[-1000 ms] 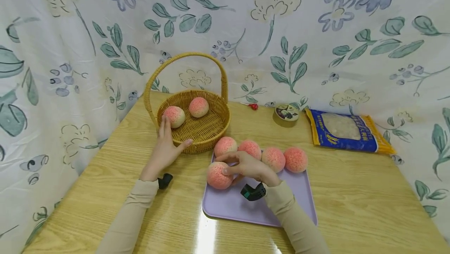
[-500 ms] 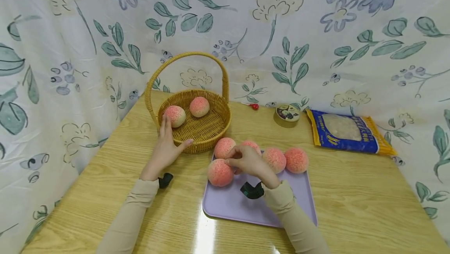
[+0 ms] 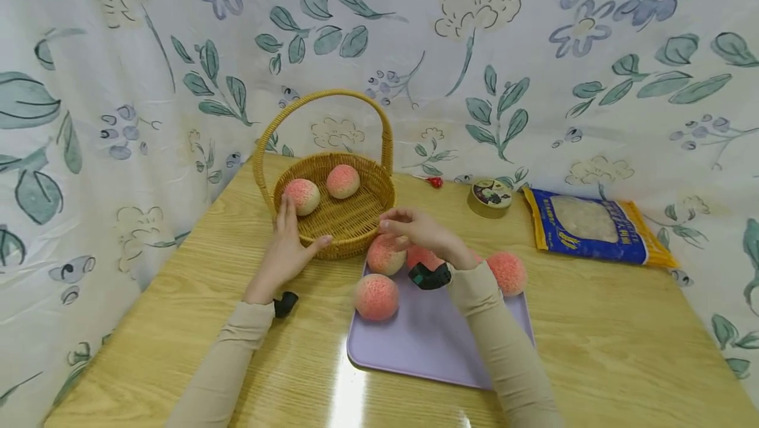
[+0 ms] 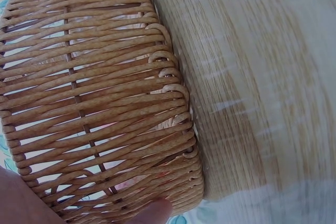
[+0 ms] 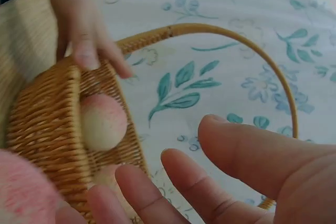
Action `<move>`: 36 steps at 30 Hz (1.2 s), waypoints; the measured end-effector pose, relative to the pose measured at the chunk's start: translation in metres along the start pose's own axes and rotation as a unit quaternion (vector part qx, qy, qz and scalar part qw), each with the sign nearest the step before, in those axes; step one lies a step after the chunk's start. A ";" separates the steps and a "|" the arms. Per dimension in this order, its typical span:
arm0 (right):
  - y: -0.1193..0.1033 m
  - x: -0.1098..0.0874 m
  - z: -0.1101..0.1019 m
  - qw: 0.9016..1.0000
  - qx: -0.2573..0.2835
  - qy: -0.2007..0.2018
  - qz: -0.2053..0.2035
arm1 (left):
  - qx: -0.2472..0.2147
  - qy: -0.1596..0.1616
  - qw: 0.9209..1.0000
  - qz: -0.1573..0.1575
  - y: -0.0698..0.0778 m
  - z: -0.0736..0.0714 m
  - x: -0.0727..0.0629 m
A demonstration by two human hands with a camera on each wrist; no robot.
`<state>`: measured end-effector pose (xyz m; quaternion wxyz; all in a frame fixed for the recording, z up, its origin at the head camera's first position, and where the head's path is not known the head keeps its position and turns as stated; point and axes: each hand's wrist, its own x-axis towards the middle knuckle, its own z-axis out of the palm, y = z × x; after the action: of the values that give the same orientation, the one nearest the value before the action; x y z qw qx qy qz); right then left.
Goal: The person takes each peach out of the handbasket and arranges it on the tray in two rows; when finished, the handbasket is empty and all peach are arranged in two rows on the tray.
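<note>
My left hand (image 3: pixel 281 253) lies against the left front of a wicker basket (image 3: pixel 340 248), fingers stretched over its rim and thumb spread along the front. Two pink-and-cream peach-like balls (image 3: pixel 302 196) sit inside. Fingers loosely bent and holding nothing, my right hand (image 3: pixel 423 227) is raised over the back of a lilac tray (image 3: pixel 415 349), near the basket's right side. Beneath it are a ball (image 3: pixel 385 257) at the tray's back left corner and others partly hidden by the hand and wrist camera. Another ball (image 3: pixel 377 297) sits at the tray's left edge.
One more ball (image 3: pixel 506 273) is at the tray's back right. Behind the tray stand a round tin (image 3: pixel 490 197) and a small red lollipop (image 3: pixel 435 182). A blue-and-yellow packet (image 3: pixel 599 227) lies farther right, before a floral curtain (image 3: pixel 415 33).
My right hand has left the ball at the tray's left edge and risen toward the basket, fingers spreading. The left hand stays on the basket. The head view has shifted slightly.
</note>
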<state>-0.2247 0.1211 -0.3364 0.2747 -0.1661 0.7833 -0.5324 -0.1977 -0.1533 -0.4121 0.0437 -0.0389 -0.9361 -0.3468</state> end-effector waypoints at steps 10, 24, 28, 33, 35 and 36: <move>-0.018 0.069 -0.009 0.988 0.142 -0.060 0.005 | 0.003 -0.004 1.000 0.000 0.000 0.004 0.000; -0.001 0.140 0.010 0.968 0.183 -0.164 0.050 | -0.012 0.007 1.000 0.012 0.000 0.007 -0.008; -0.002 0.154 0.018 0.965 0.197 -0.162 0.060 | -0.015 0.004 1.000 0.004 0.000 0.005 -0.007; -0.008 0.167 0.033 0.958 0.243 -0.133 0.076 | -0.021 0.004 1.000 0.007 -0.001 0.004 -0.006; -0.011 0.173 0.040 0.957 0.251 -0.117 0.089 | -0.024 0.003 1.000 0.009 -0.001 0.004 -0.006; -0.012 0.176 0.044 0.956 0.254 -0.111 0.098 | -0.024 0.004 1.000 0.008 -0.001 0.004 -0.006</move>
<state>-0.3380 -0.0135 -0.3823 0.4437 -0.0710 0.5997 -0.6622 -0.1917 -0.1519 -0.4168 0.0494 -0.0460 -0.9268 -0.3694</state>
